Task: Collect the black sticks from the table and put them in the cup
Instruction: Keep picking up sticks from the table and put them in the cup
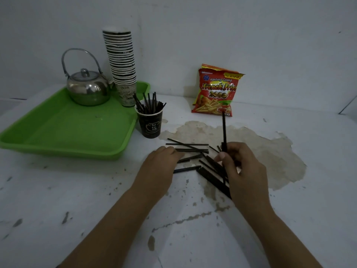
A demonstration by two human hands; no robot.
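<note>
Several black sticks (pixel 190 149) lie scattered on the white table between my hands. A black paper cup (pixel 150 123) stands upright beside the tray's right edge, with several sticks standing in it. My right hand (pixel 241 167) pinches one black stick (pixel 224 130) upright above the pile. My left hand (pixel 164 163) rests palm down on the left end of the pile, fingers touching sticks; whether it grips any is hidden.
A green tray (pixel 63 130) at left carries a metal kettle (pixel 87 89) and a tall stack of paper cups (pixel 122 62). A red snack bag (pixel 217 91) leans on the wall behind the pile. The tabletop has a worn brown patch (pixel 270 151).
</note>
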